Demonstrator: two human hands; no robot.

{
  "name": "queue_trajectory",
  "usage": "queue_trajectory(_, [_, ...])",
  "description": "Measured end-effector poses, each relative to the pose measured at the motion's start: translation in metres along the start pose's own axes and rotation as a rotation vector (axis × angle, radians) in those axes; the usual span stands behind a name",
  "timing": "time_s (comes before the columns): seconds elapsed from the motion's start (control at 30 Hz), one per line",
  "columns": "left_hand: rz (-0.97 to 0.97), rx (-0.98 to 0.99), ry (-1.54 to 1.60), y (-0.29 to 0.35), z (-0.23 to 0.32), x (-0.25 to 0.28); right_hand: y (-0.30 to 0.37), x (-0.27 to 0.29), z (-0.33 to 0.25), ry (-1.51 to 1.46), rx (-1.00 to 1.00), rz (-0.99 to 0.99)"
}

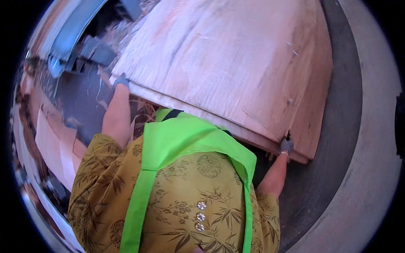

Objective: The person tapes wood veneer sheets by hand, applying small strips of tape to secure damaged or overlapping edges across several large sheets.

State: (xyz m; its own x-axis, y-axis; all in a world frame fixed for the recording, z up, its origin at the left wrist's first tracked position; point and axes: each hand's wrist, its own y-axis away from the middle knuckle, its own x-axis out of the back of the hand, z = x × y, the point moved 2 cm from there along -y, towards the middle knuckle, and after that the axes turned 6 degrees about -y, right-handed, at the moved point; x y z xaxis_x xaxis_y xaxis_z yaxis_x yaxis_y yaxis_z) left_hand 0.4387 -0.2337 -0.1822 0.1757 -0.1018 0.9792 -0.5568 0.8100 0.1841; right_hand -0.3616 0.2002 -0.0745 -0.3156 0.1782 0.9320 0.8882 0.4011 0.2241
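Observation:
A broad pale wood veneer sheet [219,55] lies on top of a stack of similar sheets [310,139]. My left hand [121,80], in a grey glove, is closed on the top sheet's near left corner. Farther right, my right hand [287,144], also gloved, grips the near edge close to the right corner, with a small dark thing [288,135] at its fingers that I cannot make out. Both arms are stretched wide apart. The fingers' undersides are hidden by the sheet and gloves.
Blue machine parts [76,29] and wood scraps [122,31] stand at the far left. More thin wood sheets [52,139] lie along the left side. Thin shavings [145,111] hang under the stack's near edge. Dark floor [346,109] runs along the right, beside a paler strip [379,126].

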Motion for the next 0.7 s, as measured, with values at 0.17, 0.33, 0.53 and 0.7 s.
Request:
queue_trajectory(0.17, [0.013, -0.105, -0.117, -0.009, 0.018, 0.001, -0.003, 0.001, 0.025, -0.085, -0.023, 0.007])
queue_trajectory(0.33, [0.066, -0.152, -0.209, -0.018, 0.002, 0.003, 0.003, 0.0, 0.021, -0.178, 0.075, 0.069])
queue_trajectory(0.53, [0.24, -0.527, -0.386, -0.01, -0.031, 0.011, 0.014, 0.004, 0.019, -0.293, 0.064, 0.024])
queue_trajectory(0.7, [0.533, -0.293, 0.572, 0.082, 0.033, 0.035, 0.058, 0.002, 0.03, -0.281, 0.082, 0.337])
